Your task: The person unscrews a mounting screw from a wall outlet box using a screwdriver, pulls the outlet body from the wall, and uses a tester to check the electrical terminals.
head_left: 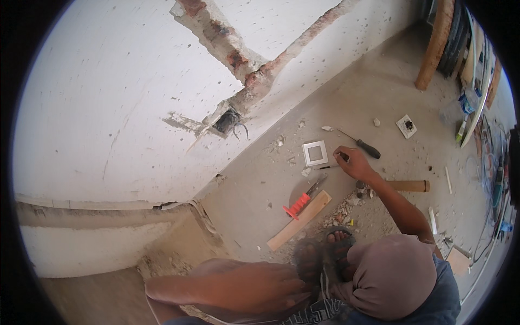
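Note:
Over the floor, my right hand has its fingers pinched together; whatever they hold is too small to make out. Beside the fingertips lie a thin dark rod and a white square switch frame. Just beyond the hand is a screwdriver with a dark handle. My left hand lies low in front of me, fingers stretched to the right and partly blurred, with nothing visible in it. Between my hands rest a chisel with a red grip, a wooden strip and a hammer, partly behind my right forearm.
A wall cavity with an electrical box and loose wires opens below chased grooves. Rubble lies near my sandalled feet. A white plate, plastic bottle, cables and a wooden post stand or lie rightward.

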The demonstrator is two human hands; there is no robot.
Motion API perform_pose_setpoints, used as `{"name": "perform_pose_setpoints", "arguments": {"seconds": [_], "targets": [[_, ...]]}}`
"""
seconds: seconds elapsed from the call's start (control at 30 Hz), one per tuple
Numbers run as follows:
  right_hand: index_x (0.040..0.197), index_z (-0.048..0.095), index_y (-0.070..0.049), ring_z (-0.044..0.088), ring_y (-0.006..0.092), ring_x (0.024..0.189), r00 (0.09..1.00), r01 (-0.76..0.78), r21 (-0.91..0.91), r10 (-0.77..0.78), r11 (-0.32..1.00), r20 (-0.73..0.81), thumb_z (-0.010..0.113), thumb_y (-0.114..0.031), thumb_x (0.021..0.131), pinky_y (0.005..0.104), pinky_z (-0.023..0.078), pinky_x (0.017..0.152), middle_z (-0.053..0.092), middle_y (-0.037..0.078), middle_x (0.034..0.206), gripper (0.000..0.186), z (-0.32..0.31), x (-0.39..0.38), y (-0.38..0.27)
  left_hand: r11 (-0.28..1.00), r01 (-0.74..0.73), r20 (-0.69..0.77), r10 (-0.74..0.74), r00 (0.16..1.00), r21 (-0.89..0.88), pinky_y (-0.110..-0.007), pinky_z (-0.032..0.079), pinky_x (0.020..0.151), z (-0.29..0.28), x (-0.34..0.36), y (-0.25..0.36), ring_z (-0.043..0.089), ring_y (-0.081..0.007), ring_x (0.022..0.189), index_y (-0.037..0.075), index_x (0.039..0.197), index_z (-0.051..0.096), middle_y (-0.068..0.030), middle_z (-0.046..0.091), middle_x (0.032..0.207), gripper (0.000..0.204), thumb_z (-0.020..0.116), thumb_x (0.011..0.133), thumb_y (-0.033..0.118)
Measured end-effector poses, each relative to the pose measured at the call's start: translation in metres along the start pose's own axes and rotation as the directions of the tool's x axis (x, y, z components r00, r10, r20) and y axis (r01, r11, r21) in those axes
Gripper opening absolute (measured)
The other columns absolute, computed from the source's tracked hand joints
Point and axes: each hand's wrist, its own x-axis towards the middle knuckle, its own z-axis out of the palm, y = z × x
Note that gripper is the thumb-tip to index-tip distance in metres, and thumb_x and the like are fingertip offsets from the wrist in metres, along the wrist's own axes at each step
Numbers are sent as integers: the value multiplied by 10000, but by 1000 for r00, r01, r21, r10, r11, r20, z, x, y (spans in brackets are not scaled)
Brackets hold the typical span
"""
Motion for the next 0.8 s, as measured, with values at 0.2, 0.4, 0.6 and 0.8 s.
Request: {"name": "perform_pose_setpoints", "arguments": {"seconds": [0.2,0.4,0.6,0.8], "targets": [[936,626,6,612,232,621,1000,15,-72,-15,997,-2,613,-135,937,339,476,603,631,152,740,142,-4,0,-3,995,88,126,-92,988,36,-431,464,1011,-5,1,7,559,-367,1170,17,1305,481,-210,555,1225,404,445,1037,317],[943,633,-12,625,302,618,1000,21,-21,-21,1000,-4,608,-139,917,369,486,597,639,171,723,132,-7,-1,-11,991,116,175,-127,976,71,-426,455,1027,-9,0,11,554,-358,1185,19,1300,479,-213,542,1247,397,431,1041,316],[934,635,-7,632,293,631,999,-31,-54,32,998,15,613,-139,913,365,492,609,627,171,711,135,-13,-2,-19,991,-32,-159,53,986,130,-398,515,689,13,-3,2,623,-300,795,56,1032,542,-121,577,863,212,521,973,258],[939,636,-6,622,277,625,997,25,-80,-30,996,-64,628,-160,918,365,482,603,624,171,711,155,-14,4,-7,992,-52,-121,66,991,114,-371,497,762,3,-4,11,603,-266,843,70,1027,540,-107,559,868,173,533,965,231]]}}
